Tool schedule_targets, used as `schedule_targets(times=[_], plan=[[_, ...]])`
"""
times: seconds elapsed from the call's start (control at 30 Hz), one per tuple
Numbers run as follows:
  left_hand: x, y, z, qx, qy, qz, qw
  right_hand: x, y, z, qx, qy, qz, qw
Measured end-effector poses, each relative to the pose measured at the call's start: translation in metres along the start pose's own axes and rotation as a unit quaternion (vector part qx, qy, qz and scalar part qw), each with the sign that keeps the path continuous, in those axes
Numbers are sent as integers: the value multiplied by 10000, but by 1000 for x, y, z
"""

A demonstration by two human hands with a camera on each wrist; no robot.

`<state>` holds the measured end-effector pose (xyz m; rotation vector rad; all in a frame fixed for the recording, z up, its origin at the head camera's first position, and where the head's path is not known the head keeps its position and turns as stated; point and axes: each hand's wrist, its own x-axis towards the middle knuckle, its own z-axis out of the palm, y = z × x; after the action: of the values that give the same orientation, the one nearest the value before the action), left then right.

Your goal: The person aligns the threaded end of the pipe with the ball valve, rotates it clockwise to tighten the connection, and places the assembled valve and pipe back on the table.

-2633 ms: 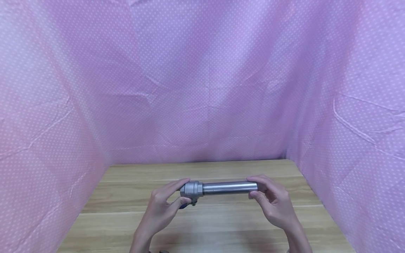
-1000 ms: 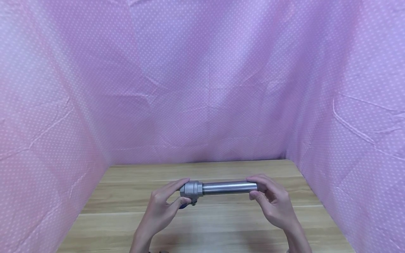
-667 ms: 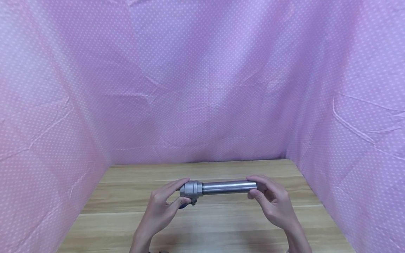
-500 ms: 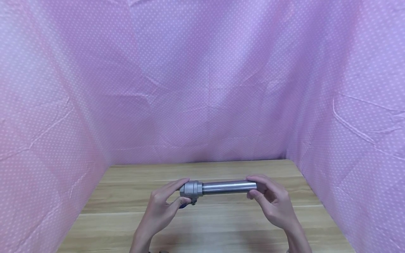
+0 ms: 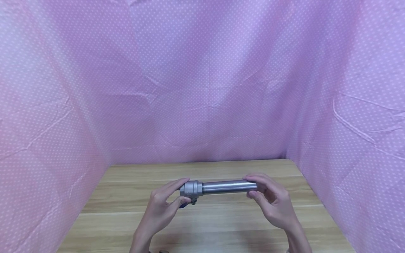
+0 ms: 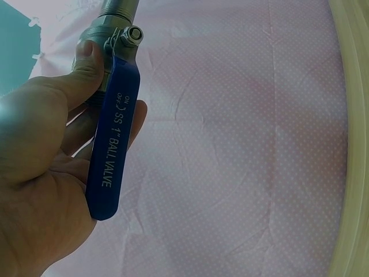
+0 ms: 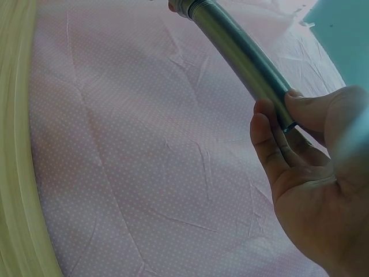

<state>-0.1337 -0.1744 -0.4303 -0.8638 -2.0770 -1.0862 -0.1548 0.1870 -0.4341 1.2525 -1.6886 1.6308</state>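
My left hand grips the body of a steel ball valve between thumb and fingers. A blue lever handle, lettered "SS 1" BALL VALVE", runs back from the valve along the palm in the left wrist view. From the valve's right end a shiny metal pipe extends; a little thread shows at the joint. My right hand pinches the pipe's free end, thumb on the near side and fingertips on the far side. Valve and pipe are held level above the table, in one line.
Below lies a wood-grain table. Pink dotted cloth encloses it at the back and both sides. A small dark object shows at the bottom edge beside the left wrist; what it is cannot be told.
The right fingertips have shifted slightly along and around the pipe's end. My left hand and the valve stay in the same place.
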Motion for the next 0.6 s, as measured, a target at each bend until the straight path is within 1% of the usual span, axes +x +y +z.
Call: schedule_targets(times=[0.13, 0.2, 0.27, 0.33, 0.6], plan=[[0, -1, 0, -19, -4, 4, 10000, 0, 0, 0, -29, 12, -7, 10000], [0, 0, -1, -26, -62, -83, 9999, 0, 0, 0, -32, 28, -16, 10000], [-1, -1, 0, -24, -69, -69, 9999, 0, 0, 0, -4, 42, -42, 10000], [-1, -1, 0, -37, -106, -125, 9999, 0, 0, 0, 17, 51, -64, 10000], [-1, 1, 0, -40, -48, -46, 10000, 1, -1, 1, -52, 86, -44, 9999]])
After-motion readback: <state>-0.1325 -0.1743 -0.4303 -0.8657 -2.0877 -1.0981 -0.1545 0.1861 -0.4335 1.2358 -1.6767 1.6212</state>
